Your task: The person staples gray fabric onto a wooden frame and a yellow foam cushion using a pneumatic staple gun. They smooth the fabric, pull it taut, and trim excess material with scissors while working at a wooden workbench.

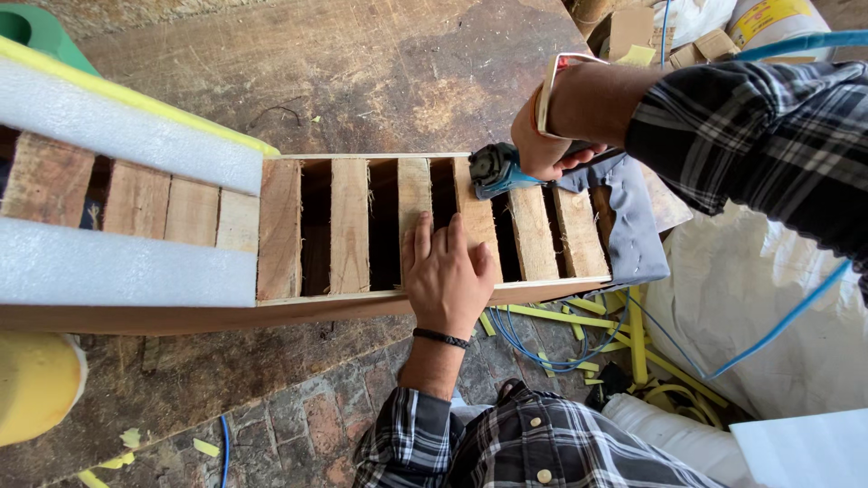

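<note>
Slatted wooden frame (362,226) lies lengthwise across the brown plywood counter (362,72), its short rough slats set between two long side rails. My left hand (445,271) rests flat and open on the slats toward the frame's near rail, fingers spread, a black band on the wrist. My right hand (542,145) is closed around a blue pneumatic stapler (495,169), whose nose sits on a slat near the frame's far rail. A grey cloth (628,217) drapes over the frame's right end. White foam strips (127,136) cover the frame's left part along both rails, the far one edged in yellow. Just beyond the frame's near rail, off its right end, blue air hose (542,348) and yellow foam offcuts (633,339) lie tangled on the brick floor (307,425).
</note>
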Tool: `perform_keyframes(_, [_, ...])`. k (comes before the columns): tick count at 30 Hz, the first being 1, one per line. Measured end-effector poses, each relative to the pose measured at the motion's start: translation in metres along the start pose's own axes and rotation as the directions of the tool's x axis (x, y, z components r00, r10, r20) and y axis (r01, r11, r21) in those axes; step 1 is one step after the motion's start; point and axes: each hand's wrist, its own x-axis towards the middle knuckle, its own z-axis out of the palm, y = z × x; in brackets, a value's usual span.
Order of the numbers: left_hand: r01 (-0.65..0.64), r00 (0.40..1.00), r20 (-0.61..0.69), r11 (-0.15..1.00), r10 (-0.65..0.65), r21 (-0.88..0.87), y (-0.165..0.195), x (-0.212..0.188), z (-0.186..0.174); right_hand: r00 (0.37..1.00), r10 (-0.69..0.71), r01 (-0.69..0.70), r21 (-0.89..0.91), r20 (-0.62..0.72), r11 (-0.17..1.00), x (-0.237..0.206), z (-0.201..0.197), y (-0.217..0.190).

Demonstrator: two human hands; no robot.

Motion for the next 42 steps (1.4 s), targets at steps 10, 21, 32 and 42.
perform_keyframes(10, [-0.038,0.999,0.018,0.998,0.037,0.058,-0.001,-0.002,0.006,0.983,-0.028,0.101,0.412,-0.179,0.905,-0.010,0.048,0.126])
perform_keyframes(21, [-0.115,0.981,0.091,0.885,0.174,-0.451,0.087,0.011,0.035,0.948,0.093,0.140,0.662,-0.303,0.736,0.021,0.207,0.252])
perform_keyframes(32, [-0.060,0.957,0.271,0.988,0.098,-0.145,0.174,0.070,0.107,0.706,-0.306,0.695,0.541,-0.639,0.474,0.084,0.228,0.293])
perform_keyframes(42, [0.135,0.959,0.275,0.960,-0.065,-0.245,0.162,0.074,0.118,0.751,-0.480,0.653,0.407,-0.453,0.638,0.093,0.157,0.273])
